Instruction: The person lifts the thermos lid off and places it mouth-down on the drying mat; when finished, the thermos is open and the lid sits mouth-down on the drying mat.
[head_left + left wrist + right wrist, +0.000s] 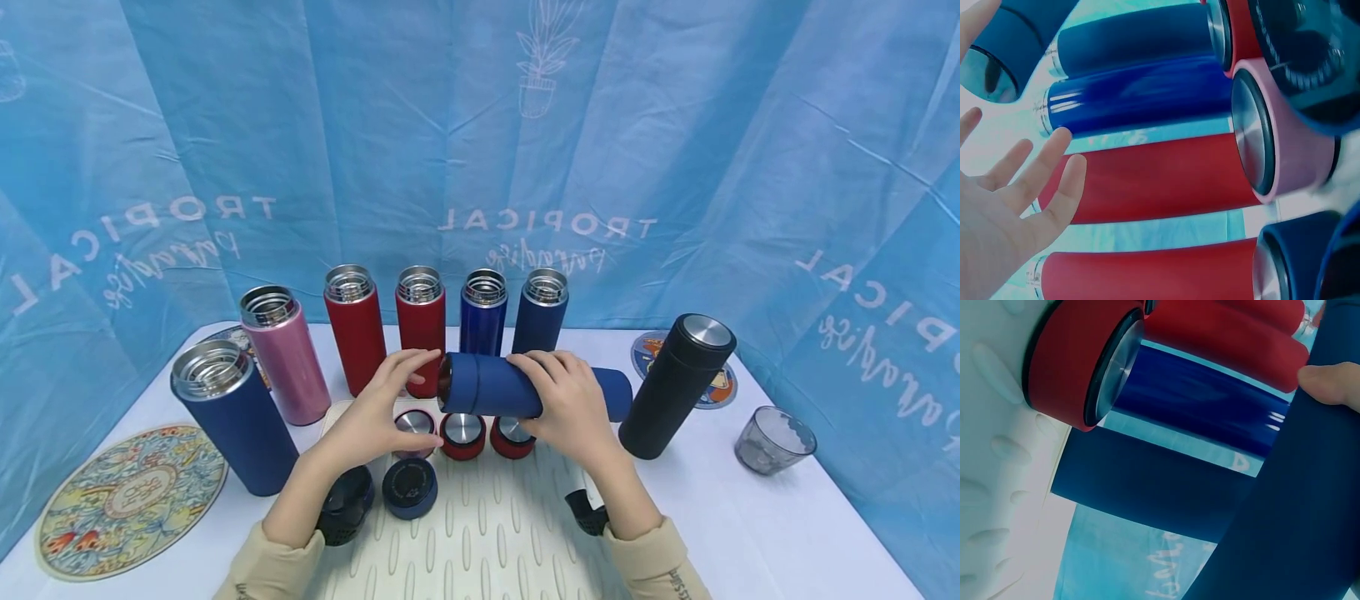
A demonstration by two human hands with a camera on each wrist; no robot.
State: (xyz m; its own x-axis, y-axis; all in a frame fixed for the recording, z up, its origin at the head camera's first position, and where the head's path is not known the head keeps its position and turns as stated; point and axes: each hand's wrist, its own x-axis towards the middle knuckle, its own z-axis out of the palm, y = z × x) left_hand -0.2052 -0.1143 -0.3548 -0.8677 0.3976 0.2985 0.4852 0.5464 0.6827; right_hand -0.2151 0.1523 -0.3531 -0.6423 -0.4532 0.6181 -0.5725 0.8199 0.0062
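Observation:
My right hand grips a matte blue thermos round its body and holds it lying sideways above the board, its capped end pointing left. In the right wrist view, a thumb lies along this thermos. My left hand has its fingers spread just left of the capped end. A gap shows between those fingers and the thermos in the left wrist view. Below the hands sit a pink lid, two red lids, the nearer middle one steel side up, and a dark blue lid.
Uncapped bottles line the back: two red, a glossy blue and a matte blue. A pink bottle and larger blue bottle stand left. Right are a capped black thermos and a glass. A patterned white board lies in front.

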